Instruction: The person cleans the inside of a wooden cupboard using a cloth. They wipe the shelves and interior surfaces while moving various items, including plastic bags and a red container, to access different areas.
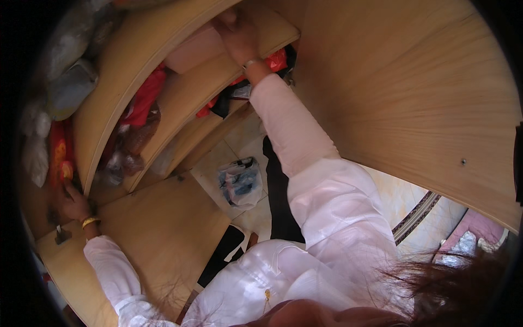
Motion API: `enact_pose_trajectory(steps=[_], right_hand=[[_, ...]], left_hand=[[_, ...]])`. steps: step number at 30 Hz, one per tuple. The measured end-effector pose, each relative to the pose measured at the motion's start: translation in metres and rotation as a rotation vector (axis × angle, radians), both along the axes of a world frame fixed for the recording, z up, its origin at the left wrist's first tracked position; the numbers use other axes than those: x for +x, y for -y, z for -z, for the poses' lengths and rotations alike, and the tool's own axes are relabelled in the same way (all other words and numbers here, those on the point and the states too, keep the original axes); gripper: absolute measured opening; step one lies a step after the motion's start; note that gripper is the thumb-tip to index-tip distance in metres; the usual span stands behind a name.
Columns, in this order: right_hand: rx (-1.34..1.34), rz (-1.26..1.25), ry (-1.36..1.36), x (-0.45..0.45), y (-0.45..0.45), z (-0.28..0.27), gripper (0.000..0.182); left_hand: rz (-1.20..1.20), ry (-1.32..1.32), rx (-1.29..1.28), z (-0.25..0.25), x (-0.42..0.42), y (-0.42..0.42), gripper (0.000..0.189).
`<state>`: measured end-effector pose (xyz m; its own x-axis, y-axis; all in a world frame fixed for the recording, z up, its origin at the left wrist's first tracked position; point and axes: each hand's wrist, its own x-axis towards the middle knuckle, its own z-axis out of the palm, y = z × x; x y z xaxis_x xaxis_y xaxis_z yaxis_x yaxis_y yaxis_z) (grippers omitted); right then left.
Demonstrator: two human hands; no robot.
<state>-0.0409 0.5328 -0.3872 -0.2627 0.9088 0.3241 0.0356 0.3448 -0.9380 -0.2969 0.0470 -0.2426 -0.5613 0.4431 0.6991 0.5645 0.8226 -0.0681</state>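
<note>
At the far left, my left hand [76,205], a gold bracelet at its wrist, reaches to the cabinet's side. Its fingertips meet a blurred red-and-yellow packet [61,151]; whether they grip it is unclear. My right hand [237,36] is deep inside a shelf compartment at the top, with a band around its wrist. Beside its fingers lies a pale pink box [196,49] on the wooden shelf [269,32]. The fingertips are in shadow under the board above, so their hold cannot be made out.
Red cloth or bags [145,100] and clear plastic bags [130,151] fill the compartment lower down. An open wooden door [408,90] stands at right, another door [155,229] at lower left. A plastic bag [241,182] lies on the tiled floor. Several wrapped items crowd the upper left.
</note>
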Motion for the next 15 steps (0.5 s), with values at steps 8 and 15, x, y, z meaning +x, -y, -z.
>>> enact_pose_trajectory(steps=[8, 15], right_hand=[[-0.316, -0.25, -0.109, 0.081, 0.115, 0.038, 0.04], [-0.457, -0.484, -0.058, 0.135, 0.167, 0.031, 0.032]], left_hand=[[-0.079, -0.117, -0.048, -0.002, 0.012, -0.003, 0.044], [0.226, -0.008, 0.458, -0.027, 0.073, -0.025, 0.033]])
